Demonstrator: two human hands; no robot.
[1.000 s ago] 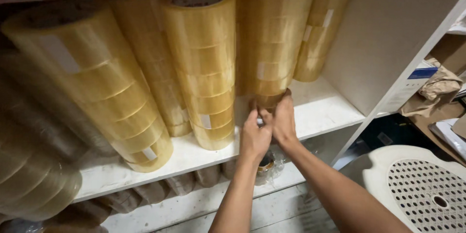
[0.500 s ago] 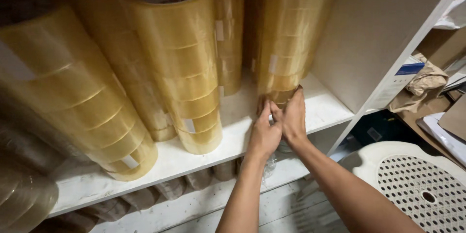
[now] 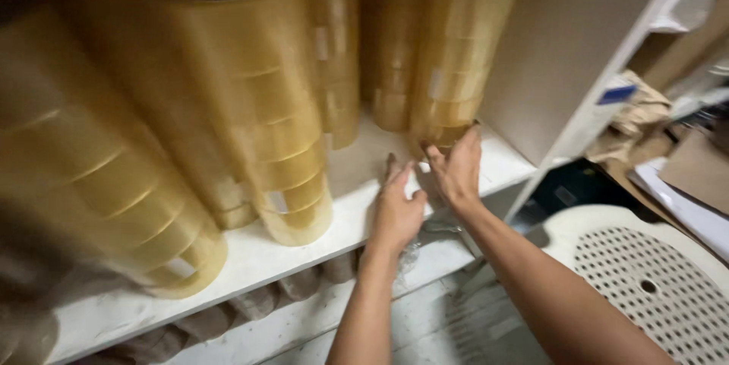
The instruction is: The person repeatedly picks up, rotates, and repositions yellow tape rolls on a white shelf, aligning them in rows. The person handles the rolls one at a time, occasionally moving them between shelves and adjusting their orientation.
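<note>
several tall stacks of yellowish tape rolls fill a white shelf [image 3: 357,217], blurred and cut off at the top. the big leaning stack [image 3: 258,114] stands left of centre; a right stack [image 3: 456,53] rises near the side panel. a white perforated stool [image 3: 645,281] sits lower right. the right hand [image 3: 458,170] lies flat, fingers open, touching the right stack's base. the left hand [image 3: 396,209] rests open on the shelf, gripping nothing.

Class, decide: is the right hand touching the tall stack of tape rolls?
Touching: the head view shows the right hand with fingertips pressed against the bottom of the tape stack.
</note>
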